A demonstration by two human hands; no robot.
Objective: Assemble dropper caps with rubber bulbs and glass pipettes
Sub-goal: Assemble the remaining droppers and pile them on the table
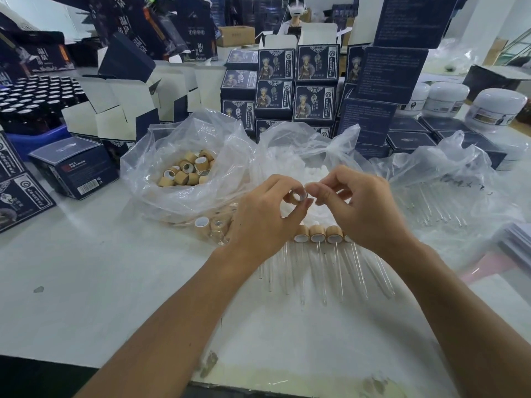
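- Bamboo-coloured cap (298, 196) sits between the two hands, above the table (115, 282), its open white-lined end facing the camera.
- Left hand (264, 219): thumb and forefinger curl round the cap and pinch it; the other fingers are folded under.
- Right hand (359, 208): fingertips (313, 191) meet at the cap's right edge. Something white shows just below them; cannot tell whether it is a bulb held in this hand or part of the heap behind. Fingers are curled, and whether they grip anything cannot be told.
- Finished droppers (317, 237) lie in a row on the table just under the hands, bamboo collars side by side, glass pipettes (321, 277) pointing toward the camera.
- Left bag (161, 196), clear plastic, holds loose caps (186, 170); a few more caps lie at its near edge beside the left wrist.
- Middle bag (301, 145), behind the hands, holds white bulbs (290, 175).
- Right bag (459, 179) holds loose glass pipettes (434, 205), lying flat.
- Dark blue boxes (313, 81) stand stacked behind the bags; open cartons (115, 110) with white flaps stand to the left.
- White jars (497, 110) stand at far right.
- Dark bottles (31, 96) fill a tray at far left.
- A person (296, 15) sits at the far end, partly hidden by boxes.
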